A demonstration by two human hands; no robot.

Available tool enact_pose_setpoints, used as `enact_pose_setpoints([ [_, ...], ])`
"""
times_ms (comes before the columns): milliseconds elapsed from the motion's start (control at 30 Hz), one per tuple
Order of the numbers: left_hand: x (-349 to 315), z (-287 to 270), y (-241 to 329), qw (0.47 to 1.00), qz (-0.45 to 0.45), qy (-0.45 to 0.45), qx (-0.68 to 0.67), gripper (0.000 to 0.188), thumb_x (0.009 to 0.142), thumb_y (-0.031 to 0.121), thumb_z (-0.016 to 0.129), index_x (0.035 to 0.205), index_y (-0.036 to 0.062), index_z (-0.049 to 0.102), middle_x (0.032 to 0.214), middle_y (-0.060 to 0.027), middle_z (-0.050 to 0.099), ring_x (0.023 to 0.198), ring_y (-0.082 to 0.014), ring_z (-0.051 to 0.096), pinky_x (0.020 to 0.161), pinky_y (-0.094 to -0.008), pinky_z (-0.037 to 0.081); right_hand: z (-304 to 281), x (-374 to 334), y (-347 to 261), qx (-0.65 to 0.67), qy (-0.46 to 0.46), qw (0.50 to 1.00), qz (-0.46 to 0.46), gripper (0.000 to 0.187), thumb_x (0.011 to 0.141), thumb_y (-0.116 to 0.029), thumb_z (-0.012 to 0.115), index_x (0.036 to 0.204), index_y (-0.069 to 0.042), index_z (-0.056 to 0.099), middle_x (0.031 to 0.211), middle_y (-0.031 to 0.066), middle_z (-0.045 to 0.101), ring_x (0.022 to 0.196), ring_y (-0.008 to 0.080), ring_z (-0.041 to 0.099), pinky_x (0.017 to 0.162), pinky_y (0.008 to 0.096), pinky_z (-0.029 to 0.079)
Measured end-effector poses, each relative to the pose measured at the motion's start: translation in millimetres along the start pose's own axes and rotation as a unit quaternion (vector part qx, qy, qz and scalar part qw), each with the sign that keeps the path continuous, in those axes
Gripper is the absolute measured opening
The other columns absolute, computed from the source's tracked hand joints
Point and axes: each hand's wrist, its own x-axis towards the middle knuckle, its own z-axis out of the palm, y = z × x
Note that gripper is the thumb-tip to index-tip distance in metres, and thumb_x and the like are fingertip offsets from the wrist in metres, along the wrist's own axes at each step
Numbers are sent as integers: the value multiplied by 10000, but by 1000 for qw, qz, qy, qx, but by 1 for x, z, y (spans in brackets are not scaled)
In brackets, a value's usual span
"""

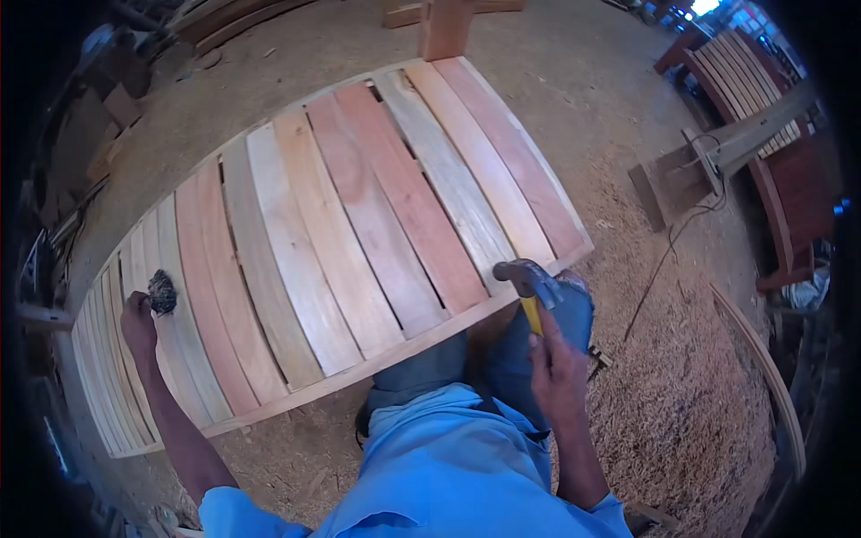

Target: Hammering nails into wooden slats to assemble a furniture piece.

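My right hand (560, 369) grips the yellow handle of a claw hammer (531, 285), whose metal head is raised above the near right edge of a slatted wooden panel (359, 354). The panel spreads out before me, made of pale, tan and reddish slats in a light frame, with narrow dark gaps between some slats. Over on its left part, my left hand (139, 325) has its fingers drawn together at the side of a dark, spiky clump (162, 293), perhaps a heap of nails. What the fingers pinch, if anything, is too small to tell.
A wooden post (446, 29) stands at the panel's far edge. To the right are a wooden piece with a cord (673, 184), a slatted bench-like frame (740, 72) and a curved strip (762, 359). Wood shavings (682, 403) cover the floor at the lower right. Scrap timber lies at left.
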Motion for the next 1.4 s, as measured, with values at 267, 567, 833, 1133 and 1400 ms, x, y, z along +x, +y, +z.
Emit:
enact_pose_setpoints([
  [267, -24, 4, 105, 949, -132, 81, -275, 262, 1119, 90, 582, 1337, 43, 720, 1072, -112, 728, 950, -235, 716, 833, -408, 587, 10, -17, -5, -63, -75, 995, -16, 554, 1073, -113, 697, 1616, -139, 588, 904, 190, 719, 796, 396, 729, 678, 503, 566],
  [567, -92, -20, 399, 787, 18, -144, -599, 190, 1053, 65, 711, 1223, 28, 788, 1126, -26, 744, 1037, -131, 692, 931, -309, 570, -6, -26, 10, 34, -28, 999, 1, 557, 1087, -95, 674, 1633, -128, 572, 918, 213, 733, 767, 377, 733, 698, 478, 569],
  [833, -151, 5, 537, 765, 241, -235, -549, 161, 944, 34, 767, 1099, 45, 812, 1246, -97, 770, 1140, -255, 681, 1024, -393, 519, -11, 2, 16, 37, 25, 999, 4, 543, 1095, -88, 657, 1631, -111, 572, 970, 230, 758, 807, 380, 749, 740, 474, 584],
  [1133, -159, -1, 552, 805, 314, -210, -458, 147, 882, 133, 830, 1020, 154, 873, 1299, -61, 741, 1268, -311, 599, 1128, -477, 414, 1, -7, 12, 21, -15, 998, 55, 598, 1101, -97, 646, 1678, -97, 487, 1019, 248, 747, 864, 414, 749, 778, 502, 592],
  [1400, -161, 8, 554, 823, 325, -182, -429, 185, 866, 209, 853, 1046, 177, 881, 1322, -21, 716, 1271, -284, 584, 1092, -460, 402, -25, -27, -15, 28, 62, 993, -96, 444, 1066, -150, 721, 1502, -75, 676, 948, 204, 699, 713, 408, 685, 648, 531, 532],
])
